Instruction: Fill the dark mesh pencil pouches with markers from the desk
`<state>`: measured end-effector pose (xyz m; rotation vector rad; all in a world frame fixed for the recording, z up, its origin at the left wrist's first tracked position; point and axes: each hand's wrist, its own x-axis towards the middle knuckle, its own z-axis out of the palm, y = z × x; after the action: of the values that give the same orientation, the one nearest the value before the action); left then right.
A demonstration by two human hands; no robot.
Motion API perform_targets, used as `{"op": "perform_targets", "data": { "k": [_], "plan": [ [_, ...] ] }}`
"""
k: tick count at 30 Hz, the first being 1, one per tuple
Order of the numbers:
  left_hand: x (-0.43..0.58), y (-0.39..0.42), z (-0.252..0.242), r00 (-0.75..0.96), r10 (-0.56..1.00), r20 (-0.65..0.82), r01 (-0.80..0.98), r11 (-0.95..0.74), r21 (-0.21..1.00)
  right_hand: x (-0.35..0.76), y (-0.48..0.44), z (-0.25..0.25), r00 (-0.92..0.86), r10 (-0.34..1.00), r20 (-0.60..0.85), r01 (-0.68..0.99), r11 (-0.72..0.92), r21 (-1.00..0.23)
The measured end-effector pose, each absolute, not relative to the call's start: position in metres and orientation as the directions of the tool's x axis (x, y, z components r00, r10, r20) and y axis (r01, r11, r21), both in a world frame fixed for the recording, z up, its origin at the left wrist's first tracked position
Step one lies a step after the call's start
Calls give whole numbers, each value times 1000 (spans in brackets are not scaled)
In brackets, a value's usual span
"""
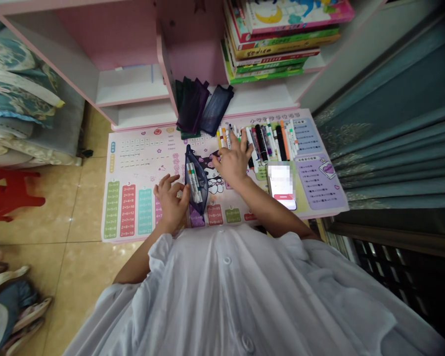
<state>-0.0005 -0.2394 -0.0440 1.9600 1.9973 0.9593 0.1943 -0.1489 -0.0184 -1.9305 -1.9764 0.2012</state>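
Observation:
A dark blue mesh pencil pouch (203,185) lies unzipped on the desk, with several white markers (193,182) inside it. Beside its left edge is my left hand (172,200), fingers apart and curved, the nearest fingertip at the pouch's rim. To the pouch's right, my right hand (233,160) reaches over the near side of a row of pens and markers (261,143). Its fingers are spread, and I see nothing held in them. Some of the pens are hidden behind this hand.
Several dark mesh pouches (217,109) lie at the desk's back, below the pink shelf unit (133,89). A lit phone (282,185) rests right of my right forearm. Stacked books (274,52) fill the right shelf. A red stool (11,193) stands left.

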Motion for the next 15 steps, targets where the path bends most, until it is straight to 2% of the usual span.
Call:
{"op": "perform_targets", "data": {
  "k": [7, 15],
  "plan": [
    [0, -240, -43, -120, 949, 292, 821, -71, 566, 216, -114, -47, 133, 977, 166, 951, -79, -299],
    [0, -240, -40, -118, 956, 270, 812, -64, 580, 215, -114, -54, 88, 988, 123, 949, -45, -312]
  ]
}}
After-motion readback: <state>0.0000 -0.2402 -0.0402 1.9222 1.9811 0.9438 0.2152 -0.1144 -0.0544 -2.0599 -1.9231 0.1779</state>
